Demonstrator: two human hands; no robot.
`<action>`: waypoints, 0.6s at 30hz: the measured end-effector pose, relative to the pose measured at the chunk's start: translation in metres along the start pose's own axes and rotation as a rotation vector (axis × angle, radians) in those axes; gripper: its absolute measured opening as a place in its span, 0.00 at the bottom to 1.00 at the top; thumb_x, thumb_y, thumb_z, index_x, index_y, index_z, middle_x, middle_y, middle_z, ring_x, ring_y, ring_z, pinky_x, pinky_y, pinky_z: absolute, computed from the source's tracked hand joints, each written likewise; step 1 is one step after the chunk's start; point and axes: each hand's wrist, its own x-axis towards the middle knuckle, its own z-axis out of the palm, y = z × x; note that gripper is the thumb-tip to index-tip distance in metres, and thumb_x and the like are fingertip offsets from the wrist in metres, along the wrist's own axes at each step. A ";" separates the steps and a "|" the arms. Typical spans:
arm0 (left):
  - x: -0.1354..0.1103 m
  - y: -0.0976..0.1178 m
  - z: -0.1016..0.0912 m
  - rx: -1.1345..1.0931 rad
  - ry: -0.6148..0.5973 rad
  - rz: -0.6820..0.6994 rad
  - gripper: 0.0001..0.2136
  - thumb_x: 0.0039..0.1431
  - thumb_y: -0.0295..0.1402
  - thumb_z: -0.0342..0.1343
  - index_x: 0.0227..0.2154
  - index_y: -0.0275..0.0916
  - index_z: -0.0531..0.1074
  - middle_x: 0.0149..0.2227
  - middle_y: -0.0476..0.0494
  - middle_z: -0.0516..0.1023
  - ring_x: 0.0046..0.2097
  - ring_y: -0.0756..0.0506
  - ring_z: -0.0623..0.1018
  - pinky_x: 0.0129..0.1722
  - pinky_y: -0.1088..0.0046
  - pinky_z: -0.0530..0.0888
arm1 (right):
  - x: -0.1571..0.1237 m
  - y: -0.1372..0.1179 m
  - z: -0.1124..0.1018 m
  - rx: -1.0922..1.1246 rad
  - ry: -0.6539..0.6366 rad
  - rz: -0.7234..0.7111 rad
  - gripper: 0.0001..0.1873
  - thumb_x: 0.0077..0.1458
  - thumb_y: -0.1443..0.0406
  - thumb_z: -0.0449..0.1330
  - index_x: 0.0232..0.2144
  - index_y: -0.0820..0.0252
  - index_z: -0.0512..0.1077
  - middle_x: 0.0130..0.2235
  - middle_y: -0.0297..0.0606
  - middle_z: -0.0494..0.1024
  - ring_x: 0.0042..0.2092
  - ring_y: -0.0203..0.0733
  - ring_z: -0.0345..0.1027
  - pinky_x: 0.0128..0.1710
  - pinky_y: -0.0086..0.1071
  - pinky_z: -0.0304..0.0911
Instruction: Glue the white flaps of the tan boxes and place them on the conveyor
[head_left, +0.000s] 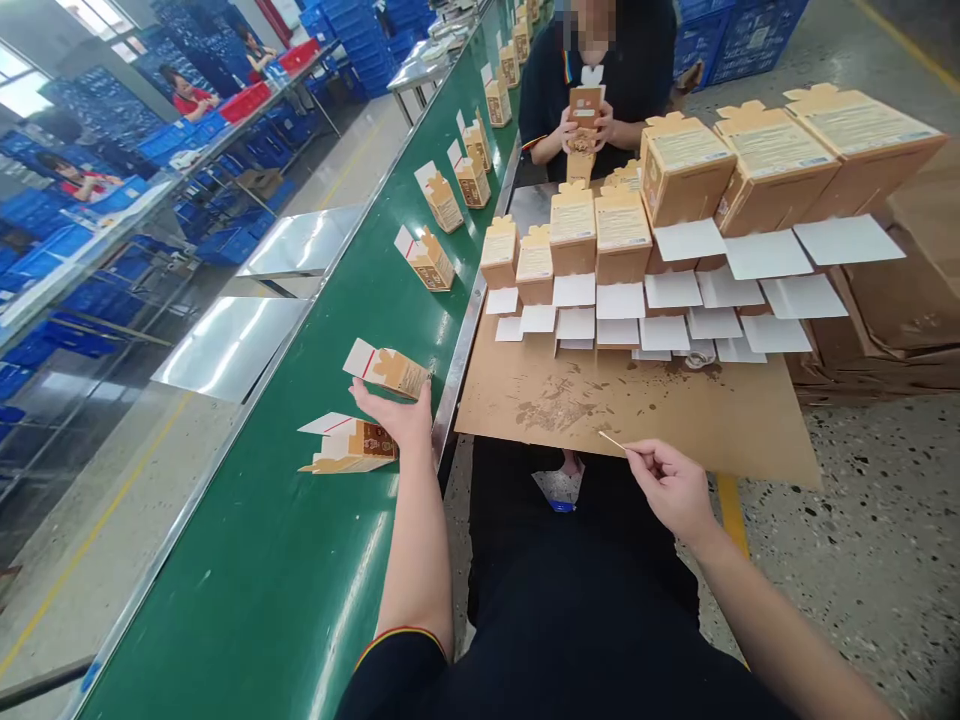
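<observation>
My left hand [399,412] lies on the green conveyor belt [300,560] with its fingers round a small tan carton [390,370] that has a white flap open. Another tan carton [346,445] lies on its side just left of that hand. My right hand [670,487] is pinched on a thin wooden stick [613,441] over the near edge of a brown cardboard sheet [637,400]. On the sheet stand rows of tan cartons [574,240] with white flaps hanging open toward me.
Several more cartons [442,200] ride the belt further away. A person in dark clothes at the far end holds a carton [585,105]. Metal trays [232,340] flank the belt's left. Blue crates [735,35] stand behind, flat brown boxes [900,300] at right.
</observation>
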 end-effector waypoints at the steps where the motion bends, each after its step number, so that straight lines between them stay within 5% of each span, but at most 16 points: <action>1: -0.008 0.007 0.004 -0.020 0.028 0.081 0.49 0.47 0.34 0.80 0.70 0.38 0.59 0.76 0.22 0.60 0.83 0.28 0.57 0.83 0.47 0.53 | -0.001 0.002 -0.005 -0.010 0.020 0.007 0.19 0.71 0.50 0.65 0.34 0.54 0.84 0.24 0.33 0.73 0.24 0.38 0.66 0.24 0.32 0.65; 3: -0.022 0.025 0.024 -0.124 -0.034 0.129 0.38 0.53 0.37 0.77 0.64 0.40 0.66 0.68 0.27 0.71 0.77 0.30 0.68 0.79 0.48 0.64 | -0.003 0.003 -0.013 -0.030 0.055 0.018 0.20 0.71 0.48 0.65 0.34 0.54 0.84 0.24 0.34 0.73 0.24 0.39 0.66 0.24 0.32 0.64; 6: -0.023 0.057 0.080 -0.353 -0.335 -0.113 0.20 0.62 0.43 0.72 0.51 0.44 0.72 0.48 0.39 0.82 0.54 0.38 0.86 0.57 0.60 0.82 | -0.001 0.000 -0.019 -0.047 0.079 0.028 0.22 0.70 0.46 0.65 0.33 0.54 0.84 0.24 0.35 0.74 0.24 0.39 0.67 0.24 0.32 0.66; 9: -0.005 0.089 0.144 -0.388 -0.599 -0.503 0.16 0.69 0.49 0.65 0.40 0.42 0.72 0.35 0.44 0.80 0.36 0.43 0.86 0.35 0.70 0.77 | 0.004 -0.009 -0.016 -0.036 0.078 0.008 0.21 0.70 0.47 0.66 0.33 0.54 0.83 0.24 0.34 0.74 0.25 0.39 0.68 0.25 0.32 0.66; 12: 0.012 0.111 0.181 -0.353 -0.671 -0.655 0.16 0.68 0.46 0.66 0.34 0.42 0.69 0.30 0.47 0.77 0.28 0.46 0.82 0.27 0.74 0.66 | 0.005 -0.016 -0.013 -0.030 0.087 -0.015 0.20 0.72 0.48 0.65 0.34 0.54 0.84 0.24 0.34 0.73 0.25 0.39 0.68 0.26 0.33 0.67; 15: 0.009 0.115 0.176 -0.361 -0.674 -0.632 0.15 0.64 0.41 0.67 0.32 0.43 0.66 0.27 0.53 0.73 0.25 0.49 0.78 0.26 0.77 0.62 | 0.004 -0.014 -0.019 -0.043 0.143 -0.018 0.22 0.73 0.47 0.64 0.35 0.54 0.84 0.25 0.35 0.74 0.26 0.39 0.68 0.26 0.34 0.67; 18: -0.015 0.095 0.134 -0.342 -0.716 -0.583 0.15 0.62 0.40 0.67 0.29 0.44 0.65 0.24 0.55 0.70 0.24 0.50 0.73 0.26 0.76 0.63 | 0.014 -0.008 -0.040 -0.097 0.216 -0.003 0.20 0.72 0.47 0.64 0.37 0.53 0.83 0.26 0.35 0.75 0.26 0.40 0.68 0.25 0.34 0.66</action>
